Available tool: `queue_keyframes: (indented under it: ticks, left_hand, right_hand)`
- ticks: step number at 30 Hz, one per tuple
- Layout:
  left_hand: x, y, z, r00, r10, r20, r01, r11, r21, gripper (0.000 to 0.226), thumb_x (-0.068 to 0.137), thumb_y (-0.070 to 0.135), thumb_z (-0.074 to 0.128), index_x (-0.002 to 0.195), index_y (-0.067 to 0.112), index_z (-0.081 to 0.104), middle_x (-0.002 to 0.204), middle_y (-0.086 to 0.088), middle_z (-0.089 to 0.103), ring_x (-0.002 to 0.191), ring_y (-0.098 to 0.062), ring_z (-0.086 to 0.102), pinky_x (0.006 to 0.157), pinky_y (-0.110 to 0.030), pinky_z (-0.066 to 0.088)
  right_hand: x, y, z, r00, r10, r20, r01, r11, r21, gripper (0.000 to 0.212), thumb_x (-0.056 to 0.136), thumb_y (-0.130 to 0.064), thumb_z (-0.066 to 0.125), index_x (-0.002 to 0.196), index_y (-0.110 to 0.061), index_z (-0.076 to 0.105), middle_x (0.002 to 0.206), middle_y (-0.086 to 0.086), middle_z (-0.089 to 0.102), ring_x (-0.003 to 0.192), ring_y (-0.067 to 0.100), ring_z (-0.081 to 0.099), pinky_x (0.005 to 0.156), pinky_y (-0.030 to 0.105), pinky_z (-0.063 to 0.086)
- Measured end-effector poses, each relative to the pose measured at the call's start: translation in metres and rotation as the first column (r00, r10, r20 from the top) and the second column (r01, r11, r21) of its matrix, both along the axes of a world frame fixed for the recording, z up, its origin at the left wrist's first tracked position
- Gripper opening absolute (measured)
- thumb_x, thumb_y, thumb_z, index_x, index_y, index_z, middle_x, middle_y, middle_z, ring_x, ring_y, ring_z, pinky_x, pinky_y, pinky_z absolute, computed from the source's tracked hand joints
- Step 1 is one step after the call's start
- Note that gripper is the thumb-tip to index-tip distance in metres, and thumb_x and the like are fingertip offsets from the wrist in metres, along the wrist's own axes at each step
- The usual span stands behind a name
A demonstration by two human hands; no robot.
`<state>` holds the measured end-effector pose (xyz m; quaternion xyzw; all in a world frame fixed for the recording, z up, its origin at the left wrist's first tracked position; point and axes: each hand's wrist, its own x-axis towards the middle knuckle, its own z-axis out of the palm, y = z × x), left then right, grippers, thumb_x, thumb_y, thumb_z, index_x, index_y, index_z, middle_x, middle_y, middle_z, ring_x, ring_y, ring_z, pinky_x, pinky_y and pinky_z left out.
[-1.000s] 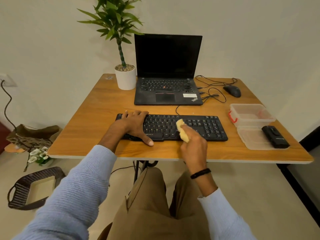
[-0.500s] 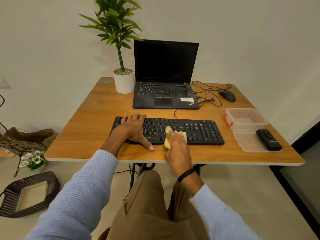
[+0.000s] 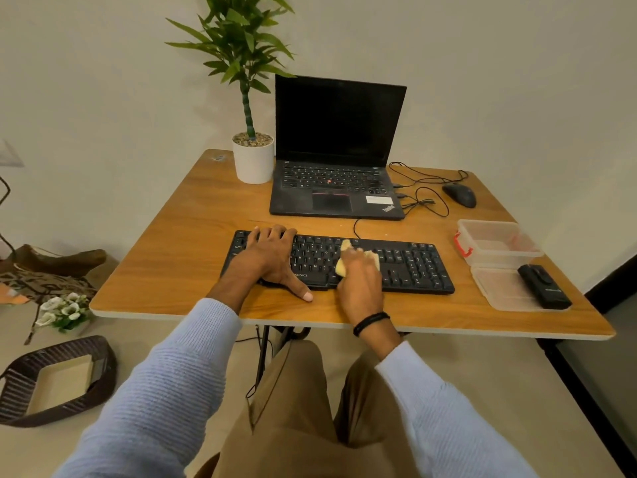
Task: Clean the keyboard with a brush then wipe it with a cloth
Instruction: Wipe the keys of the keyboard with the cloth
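Note:
A black keyboard (image 3: 413,267) lies across the near middle of the wooden table (image 3: 179,257). My left hand (image 3: 272,257) rests flat on its left end, fingers spread, thumb on the table in front. My right hand (image 3: 362,281) presses a yellow cloth (image 3: 342,265) onto the middle keys; bits of the cloth show at the fingertips and beside the palm. A black brush-like tool (image 3: 543,286) lies on a clear lid at the right.
An open black laptop (image 3: 337,188) stands behind the keyboard, with a potted plant (image 3: 253,160) to its left. A mouse (image 3: 460,194) and loose cables lie at the back right. A clear plastic box (image 3: 496,243) with a red clasp sits right of the keyboard. A basket (image 3: 55,381) is on the floor.
My right hand has slid the cloth along the keyboard's middle keys, first left, then slightly up and right. The left hand has stayed on the keyboard's left end.

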<state>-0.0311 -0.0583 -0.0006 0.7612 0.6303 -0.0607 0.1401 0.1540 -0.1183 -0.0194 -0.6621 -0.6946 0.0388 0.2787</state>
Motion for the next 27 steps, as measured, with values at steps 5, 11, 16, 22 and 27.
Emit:
queue_keyframes:
  ticks: [5,11,16,22,27]
  left_hand:
    - [-0.001,0.002,-0.004,1.000,-0.009,0.024,0.008,1.000,0.025,0.158,0.039,0.090,0.077,0.161,0.021,0.005,0.166,-0.010,0.012,0.154,-0.035,0.009,0.125,-0.058,-0.001]
    - [-0.001,0.002,-0.006,1.000,-0.006,0.026,0.005,0.999,0.033,0.159,0.038,0.091,0.076,0.161,0.021,0.004,0.166,-0.009,0.012,0.154,-0.035,0.009,0.125,-0.058,-0.002]
    - [-0.003,0.001,-0.008,0.999,0.000,0.046,-0.002,0.999,0.041,0.161,0.035,0.093,0.074,0.161,0.021,0.003,0.167,-0.009,0.011,0.154,-0.035,0.009,0.125,-0.059,-0.002]
    - [-0.002,0.002,-0.008,0.999,-0.006,0.045,0.004,0.999,0.043,0.162,0.036,0.093,0.074,0.161,0.020,0.002,0.167,-0.009,0.011,0.154,-0.035,0.009,0.125,-0.058,-0.002]
    - [-0.001,-0.001,-0.006,0.999,-0.004,0.039,0.002,0.999,0.051,0.160,0.040,0.090,0.076,0.161,0.019,0.002,0.166,-0.009,0.012,0.155,-0.033,0.008,0.125,-0.055,-0.004]
  right_hand:
    - [0.008,0.012,0.003,0.995,-0.022,-0.101,0.022,1.000,0.000,0.041,0.089,0.002,0.059,0.126,-0.015,0.063,0.120,0.007,0.065,0.112,0.023,0.060,0.092,0.026,0.047]
    - [-0.016,-0.001,0.002,0.980,0.194,-0.039,-0.194,0.981,-0.015,0.042,0.086,0.004,0.060,0.124,-0.014,0.065,0.120,0.007,0.066,0.112,0.024,0.060,0.096,0.031,0.048]
    - [-0.006,0.022,0.003,0.998,0.037,-0.050,-0.036,0.999,0.018,0.038,0.085,0.008,0.057,0.114,-0.013,0.068,0.110,0.008,0.067,0.106,0.026,0.060,0.090,0.030,0.048]
    - [0.002,0.043,0.014,0.995,0.050,-0.089,-0.047,0.998,0.030,0.037,0.086,0.006,0.061,0.116,-0.014,0.068,0.111,0.009,0.069,0.107,0.026,0.061,0.088,0.027,0.047]
    - [-0.024,0.032,0.010,0.971,0.237,0.020,-0.236,0.970,-0.058,0.036,0.086,0.001,0.062,0.118,-0.014,0.067,0.111,0.008,0.069,0.106,0.024,0.061,0.089,0.031,0.049]
